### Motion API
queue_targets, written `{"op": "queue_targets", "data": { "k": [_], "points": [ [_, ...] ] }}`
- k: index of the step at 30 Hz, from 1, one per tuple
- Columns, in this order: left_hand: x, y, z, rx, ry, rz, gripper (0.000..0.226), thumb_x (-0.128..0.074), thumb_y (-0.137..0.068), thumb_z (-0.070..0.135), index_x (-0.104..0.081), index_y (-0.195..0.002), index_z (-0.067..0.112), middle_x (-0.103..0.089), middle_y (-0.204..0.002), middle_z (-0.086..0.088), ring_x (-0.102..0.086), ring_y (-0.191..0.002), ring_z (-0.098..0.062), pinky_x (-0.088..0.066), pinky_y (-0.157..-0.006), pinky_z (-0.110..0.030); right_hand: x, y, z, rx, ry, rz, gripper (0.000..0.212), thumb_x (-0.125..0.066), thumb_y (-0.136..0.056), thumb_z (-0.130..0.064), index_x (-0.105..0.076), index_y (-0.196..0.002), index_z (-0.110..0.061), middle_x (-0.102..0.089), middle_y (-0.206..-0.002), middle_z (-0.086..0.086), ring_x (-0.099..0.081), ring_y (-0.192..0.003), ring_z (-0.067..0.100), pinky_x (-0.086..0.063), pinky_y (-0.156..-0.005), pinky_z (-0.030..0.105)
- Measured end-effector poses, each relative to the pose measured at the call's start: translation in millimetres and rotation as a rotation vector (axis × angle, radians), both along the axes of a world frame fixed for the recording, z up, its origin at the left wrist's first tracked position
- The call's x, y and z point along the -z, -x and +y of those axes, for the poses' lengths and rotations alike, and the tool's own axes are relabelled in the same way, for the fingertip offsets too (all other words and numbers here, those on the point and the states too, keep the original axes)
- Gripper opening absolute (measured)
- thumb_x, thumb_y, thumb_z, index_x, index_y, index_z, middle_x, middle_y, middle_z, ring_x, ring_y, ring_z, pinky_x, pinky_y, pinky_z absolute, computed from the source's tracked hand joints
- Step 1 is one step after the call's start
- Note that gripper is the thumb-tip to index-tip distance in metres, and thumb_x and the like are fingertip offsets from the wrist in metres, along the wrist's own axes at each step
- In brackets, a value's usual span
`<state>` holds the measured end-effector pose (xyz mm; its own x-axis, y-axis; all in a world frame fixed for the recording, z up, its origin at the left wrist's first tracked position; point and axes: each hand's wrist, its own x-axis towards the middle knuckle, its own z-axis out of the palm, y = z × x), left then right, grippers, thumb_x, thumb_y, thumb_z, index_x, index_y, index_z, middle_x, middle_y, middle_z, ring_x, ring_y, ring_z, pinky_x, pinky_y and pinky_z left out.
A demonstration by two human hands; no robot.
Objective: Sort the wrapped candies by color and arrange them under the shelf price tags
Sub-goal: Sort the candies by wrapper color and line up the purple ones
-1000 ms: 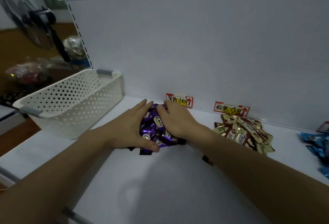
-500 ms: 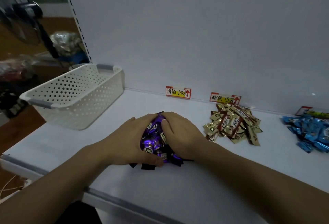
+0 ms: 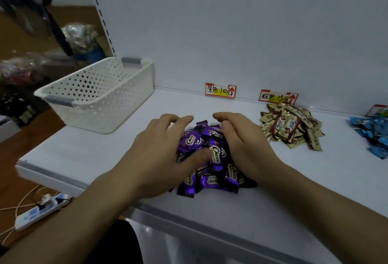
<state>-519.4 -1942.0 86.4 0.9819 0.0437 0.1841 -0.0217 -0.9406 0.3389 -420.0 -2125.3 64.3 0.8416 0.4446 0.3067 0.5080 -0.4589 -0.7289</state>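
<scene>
A heap of purple wrapped candies lies on the white shelf, a little in front of the purple price tag. My left hand cups the heap's left side with curled fingers, its thumb lying on top of the wrappers. My right hand curls round the right side. The fingertips of the two hands are apart at the far end. A brown and gold candy pile sits under the brown tag. Blue candies lie at the right edge under a third tag.
A white perforated basket stands at the shelf's back left. The shelf's grey front edge runs just below my wrists. On the floor to the left are a power strip, a fan and bags.
The view has pulled back and down. My hands have dragged the purple heap toward the front of the shelf, and their fingertips have parted, which uncovers more of the wrappers.
</scene>
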Motion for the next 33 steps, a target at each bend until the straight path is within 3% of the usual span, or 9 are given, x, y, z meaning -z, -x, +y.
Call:
{"op": "queue_targets", "data": {
  "k": [3, 6, 9, 13, 16, 21, 26, 29, 33],
  "points": [
    [11, -8, -27, -0.029, -0.161, 0.063, 0.099, -0.012, -0.069, 0.094, -0.007, -0.153, 0.043, -0.034, -0.14, 0.011, -0.038, -0.127, -0.014, -0.041, -0.101, -0.041, 1, -5, -1, 0.065, -0.029, -0.12, 0.044, -0.03, -0.1, -0.031, -0.062, -0.128, -0.018, -0.062, -0.122, -0.006, -0.053, -0.114, 0.003, -0.04, -0.101, 0.023],
    [24, -21, -33, -0.079, -0.259, -0.005, 0.083, -0.012, -0.077, 0.086, -0.025, -0.146, 0.042, -0.042, -0.131, 0.006, -0.043, -0.116, -0.016, -0.042, -0.092, -0.041, 1, -14, -5, 0.123, -0.056, -0.118, 0.043, -0.029, -0.099, -0.031, -0.064, -0.121, -0.019, -0.064, -0.116, -0.006, -0.054, -0.11, 0.006, -0.041, -0.098, 0.024],
    [31, -29, -18, -0.042, -0.213, -0.138, 0.05, -0.03, -0.087, 0.075, -0.049, -0.112, 0.036, -0.049, -0.106, 0.006, -0.051, -0.093, -0.016, -0.047, -0.075, -0.039, 1, -18, -7, 0.145, -0.075, -0.051, 0.042, -0.029, -0.098, -0.032, -0.066, -0.115, -0.022, -0.064, -0.109, -0.01, -0.056, -0.106, 0.004, -0.043, -0.094, 0.025],
    [29, -38, -6, 0.043, -0.025, -0.233, 0.031, -0.05, -0.086, 0.062, -0.028, -0.087, 0.04, -0.045, -0.087, 0.009, -0.048, -0.067, -0.012, -0.046, -0.058, -0.031, 4, -16, -5, 0.116, -0.001, -0.058, 0.041, -0.03, -0.098, -0.033, -0.068, -0.11, -0.02, -0.063, -0.1, -0.013, -0.055, -0.097, 0.003, -0.039, -0.084, 0.014],
    [25, -40, -2, 0.072, 0.01, -0.222, 0.036, -0.054, -0.084, 0.061, -0.053, -0.101, 0.03, -0.051, -0.091, 0.01, -0.054, -0.073, -0.012, -0.049, -0.065, -0.031, 6, -15, -3, 0.101, 0.062, -0.066, 0.034, -0.034, -0.105, -0.027, -0.067, -0.105, -0.02, -0.06, -0.094, -0.013, -0.053, -0.093, 0.006, -0.036, -0.079, 0.012],
    [16, -47, 13, 0.136, 0.058, -0.193, 0.041, -0.065, -0.087, 0.046, -0.053, -0.124, 0.032, -0.061, -0.106, 0.008, -0.058, -0.097, -0.014, -0.048, -0.086, -0.034, 5, -13, -3, 0.124, 0.064, -0.041, 0.029, -0.037, -0.106, -0.022, -0.067, -0.105, -0.022, -0.059, -0.094, -0.013, -0.051, -0.092, 0.004, -0.034, -0.076, 0.008],
    [9, -54, 16, 0.142, 0.097, -0.155, 0.018, -0.064, -0.093, 0.036, -0.063, -0.103, 0.02, -0.063, -0.089, 0.009, -0.056, -0.083, -0.011, -0.045, -0.074, -0.034, 5, -14, -5, 0.128, 0.047, -0.026, 0.029, -0.038, -0.106, -0.023, -0.066, -0.102, -0.024, -0.061, -0.096, -0.011, -0.051, -0.09, -0.001, -0.032, -0.074, 0.005],
    [3, -64, 27, 0.126, 0.297, -0.114, 0.008, -0.068, -0.092, 0.03, -0.069, -0.099, 0.027, -0.072, -0.089, 0.015, -0.065, -0.084, -0.002, -0.053, -0.081, -0.034, 4, -16, -6, 0.135, 0.027, -0.023, 0.031, -0.038, -0.106, -0.022, -0.068, -0.101, -0.022, -0.063, -0.095, -0.011, -0.053, -0.092, -0.002, -0.033, -0.074, 0.007],
    [-7, -79, 45, 0.074, 0.516, -0.12, 0.009, -0.071, -0.091, 0.028, -0.072, -0.1, 0.025, -0.076, -0.092, 0.01, -0.073, -0.087, -0.012, -0.057, -0.088, -0.046, 1, -19, -8, 0.159, -0.007, -0.011, 0.031, -0.038, -0.106, -0.022, -0.068, -0.099, -0.024, -0.065, -0.097, -0.011, -0.054, -0.095, -0.003, -0.035, -0.076, 0.01]
  ]
}}
